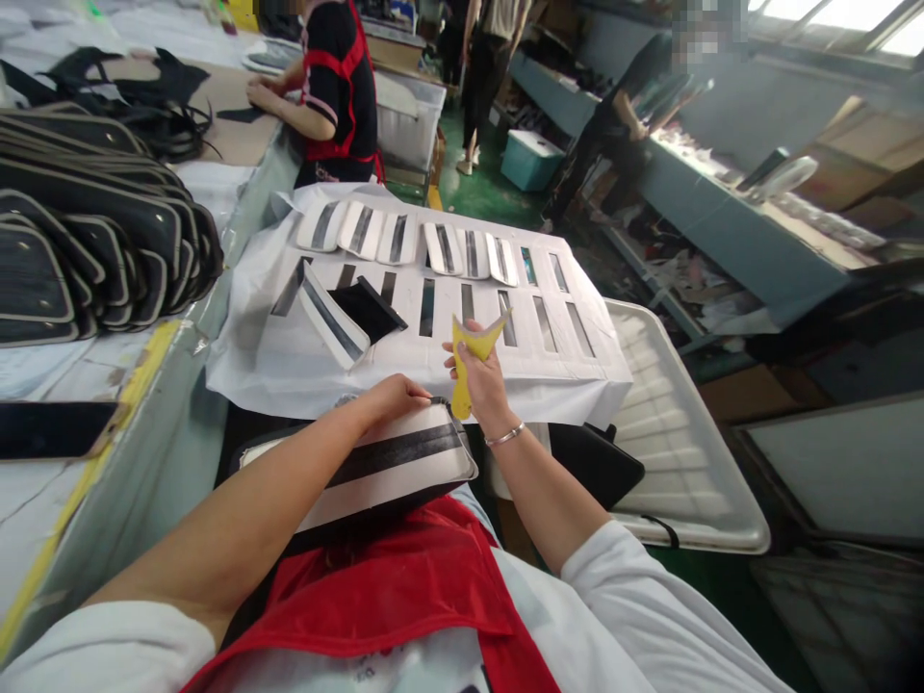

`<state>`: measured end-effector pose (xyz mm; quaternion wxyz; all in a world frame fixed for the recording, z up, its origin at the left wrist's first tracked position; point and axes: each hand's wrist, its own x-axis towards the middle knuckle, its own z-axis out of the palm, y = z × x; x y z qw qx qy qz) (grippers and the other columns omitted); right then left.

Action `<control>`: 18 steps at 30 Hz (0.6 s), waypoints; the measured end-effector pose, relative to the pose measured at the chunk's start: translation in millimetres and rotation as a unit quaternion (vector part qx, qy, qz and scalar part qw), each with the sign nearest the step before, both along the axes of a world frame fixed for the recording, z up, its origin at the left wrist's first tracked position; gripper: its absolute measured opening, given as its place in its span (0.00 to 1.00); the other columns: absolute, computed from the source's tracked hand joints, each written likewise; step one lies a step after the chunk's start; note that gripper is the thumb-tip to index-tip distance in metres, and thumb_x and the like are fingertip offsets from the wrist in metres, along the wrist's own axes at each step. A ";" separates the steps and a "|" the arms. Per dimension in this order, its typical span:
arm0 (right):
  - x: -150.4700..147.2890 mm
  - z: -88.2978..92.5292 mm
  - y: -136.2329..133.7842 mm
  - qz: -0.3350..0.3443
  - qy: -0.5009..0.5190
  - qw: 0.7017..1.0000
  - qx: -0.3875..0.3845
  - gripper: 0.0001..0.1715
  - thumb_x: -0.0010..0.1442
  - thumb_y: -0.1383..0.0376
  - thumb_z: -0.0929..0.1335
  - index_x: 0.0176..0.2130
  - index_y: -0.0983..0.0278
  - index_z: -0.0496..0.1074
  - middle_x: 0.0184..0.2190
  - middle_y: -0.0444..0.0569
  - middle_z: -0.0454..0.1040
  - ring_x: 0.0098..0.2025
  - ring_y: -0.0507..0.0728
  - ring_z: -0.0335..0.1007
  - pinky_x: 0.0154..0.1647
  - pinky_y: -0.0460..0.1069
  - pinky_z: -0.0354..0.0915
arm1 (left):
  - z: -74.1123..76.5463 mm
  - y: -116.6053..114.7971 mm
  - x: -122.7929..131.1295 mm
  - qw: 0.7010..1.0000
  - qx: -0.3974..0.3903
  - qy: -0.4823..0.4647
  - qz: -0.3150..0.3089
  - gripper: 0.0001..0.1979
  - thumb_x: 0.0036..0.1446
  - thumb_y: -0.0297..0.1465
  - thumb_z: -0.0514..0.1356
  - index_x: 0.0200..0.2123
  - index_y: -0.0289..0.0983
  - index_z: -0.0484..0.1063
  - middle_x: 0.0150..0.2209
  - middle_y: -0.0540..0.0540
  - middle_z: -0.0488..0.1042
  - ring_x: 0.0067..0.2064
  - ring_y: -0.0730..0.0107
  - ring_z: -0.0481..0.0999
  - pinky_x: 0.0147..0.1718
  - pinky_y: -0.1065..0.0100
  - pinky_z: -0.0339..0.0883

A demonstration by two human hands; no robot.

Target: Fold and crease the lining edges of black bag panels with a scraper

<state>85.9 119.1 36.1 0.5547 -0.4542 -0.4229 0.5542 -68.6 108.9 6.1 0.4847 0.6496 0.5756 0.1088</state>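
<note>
A white panel with a dark stripe point(411, 452) and a black edge lies across my lap, close to my body. My left hand point(390, 397) pinches its far edge, fingers closed near the upper corner. Just to the right, my right hand point(482, 371) is wrapped around a yellow flat tool with a V-notched end point(468, 366), notch pointing up and away. The tool's lower end is beside the panel's corner; whether they touch I cannot tell. Beyond my hands, a loose white striped piece point(333, 318) rests on the white-covered table point(469, 375) beside a black flat piece point(368, 308).
Several white striped pieces point(396, 238) line the table's far side. At left, a workbench holds stacked black panels point(93, 231) and a phone-like dark slab point(58, 429). A white tub point(693, 462) stands at right. A co-worker point(339, 96) sits at the far left bench.
</note>
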 end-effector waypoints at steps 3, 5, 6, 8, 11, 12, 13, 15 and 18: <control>3.7 3.3 -5.8 -0.012 0.031 0.999 -0.037 0.13 0.57 0.63 0.66 0.43 0.63 0.65 0.32 0.45 0.72 0.24 0.46 0.65 0.21 0.41 0.62 | -0.7 -0.6 4.3 0.999 0.015 0.043 0.000 0.18 0.49 0.42 0.58 0.31 0.34 0.80 0.25 0.48 0.77 0.31 0.64 0.73 0.32 0.69 0.63; 14.5 4.5 -13.8 -0.004 0.035 0.995 -0.088 0.11 0.59 0.60 0.65 0.39 0.65 0.66 0.32 0.48 0.73 0.22 0.47 0.64 0.19 0.43 0.62 | -1.2 1.4 7.1 0.997 0.025 0.071 -0.011 0.20 0.50 0.44 0.57 0.27 0.33 0.79 0.25 0.46 0.76 0.32 0.61 0.74 0.33 0.68 0.64; 23.2 5.2 -19.1 0.005 0.027 0.993 -0.113 0.12 0.60 0.59 0.64 0.38 0.66 0.67 0.33 0.49 0.74 0.22 0.48 0.65 0.18 0.44 0.62 | -1.0 2.1 8.0 0.996 0.033 0.080 -0.021 0.20 0.50 0.44 0.57 0.27 0.33 0.78 0.27 0.45 0.77 0.34 0.60 0.75 0.35 0.68 0.65; 47.0 7.0 -32.5 0.037 -0.013 0.987 -0.154 0.13 0.60 0.58 0.64 0.37 0.67 0.68 0.33 0.52 0.75 0.21 0.50 0.67 0.18 0.45 0.63 | 0.5 0.6 8.3 0.993 0.058 0.088 -0.042 0.19 0.52 0.42 0.56 0.35 0.35 0.78 0.37 0.44 0.79 0.42 0.57 0.75 0.43 0.67 0.65; 93.2 7.9 -59.4 0.132 -0.101 0.962 -0.218 0.16 0.58 0.57 0.66 0.36 0.69 0.70 0.30 0.54 0.76 0.22 0.51 0.69 0.19 0.45 0.65 | 4.6 -14.3 6.6 0.987 0.117 0.091 -0.061 0.24 0.54 0.39 0.54 0.53 0.36 0.69 0.56 0.41 0.68 0.57 0.56 0.66 0.56 0.62 0.56; 108.4 6.9 -69.6 0.172 -0.123 0.948 -0.240 0.17 0.57 0.56 0.67 0.35 0.70 0.70 0.28 0.53 0.76 0.22 0.51 0.70 0.19 0.45 0.66 | 6.1 -22.9 6.3 0.982 0.146 0.089 -0.074 0.26 0.55 0.39 0.54 0.56 0.35 0.65 0.60 0.40 0.64 0.60 0.56 0.62 0.59 0.60 0.52; 122.2 5.1 -79.8 0.212 -0.141 0.931 -0.261 0.17 0.55 0.56 0.68 0.34 0.70 0.71 0.26 0.52 0.75 0.22 0.51 0.69 0.19 0.45 0.66 | 7.6 -32.8 6.7 0.975 0.182 0.086 -0.093 0.28 0.56 0.39 0.53 0.58 0.35 0.62 0.61 0.40 0.61 0.62 0.57 0.59 0.60 0.59 0.49; 142.5 0.3 -98.9 0.281 -0.167 0.894 -0.306 0.18 0.52 0.56 0.70 0.32 0.69 0.71 0.23 0.50 0.74 0.20 0.51 0.68 0.18 0.45 0.66 | 10.9 -54.5 9.6 0.952 0.254 0.076 -0.153 0.27 0.57 0.40 0.53 0.58 0.36 0.62 0.62 0.39 0.60 0.63 0.57 0.57 0.61 0.55 0.46; 151.0 -7.0 -118.5 0.376 -0.196 0.837 -0.346 0.21 0.52 0.53 0.70 0.34 0.69 0.69 0.23 0.49 0.73 0.17 0.50 0.67 0.16 0.43 0.64 | 15.7 -82.9 17.1 0.917 0.311 0.068 -0.240 0.26 0.58 0.42 0.54 0.57 0.38 0.63 0.61 0.40 0.62 0.63 0.57 0.58 0.61 0.48 0.45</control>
